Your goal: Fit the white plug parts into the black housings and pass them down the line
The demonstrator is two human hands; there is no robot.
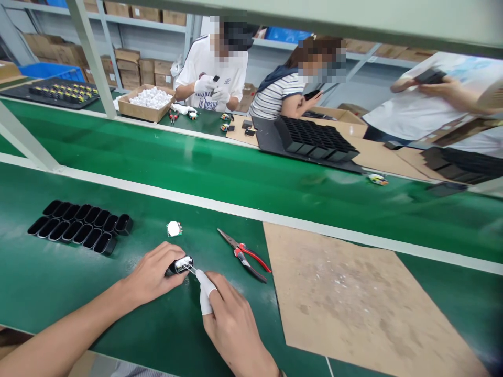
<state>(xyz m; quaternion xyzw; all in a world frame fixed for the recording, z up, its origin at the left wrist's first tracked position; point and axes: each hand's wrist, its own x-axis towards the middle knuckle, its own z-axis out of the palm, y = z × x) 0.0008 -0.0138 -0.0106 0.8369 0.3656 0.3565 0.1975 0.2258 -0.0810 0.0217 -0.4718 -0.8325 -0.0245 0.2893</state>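
Observation:
My left hand (159,275) is closed around a small black oval case (172,268), its open end turned toward my right hand. White material and part of a circuit board show inside that opening. My right hand (231,314), with white finger covers on some fingers, pinches tweezers (191,268) whose thin metal tips reach into the case. Just beyond the left hand lies a small circuit board with a round white part (173,229). Long-nose pliers (245,255) with red and black handles rest to the right of it.
Two rows of black oval cases (74,225) stand at the left. A cardboard sheet (353,293) covers the bench at right. Beyond a white rail (157,193) runs a green belt (176,162). Co-workers sit across, near a box of white parts (133,112) and black cases (314,141).

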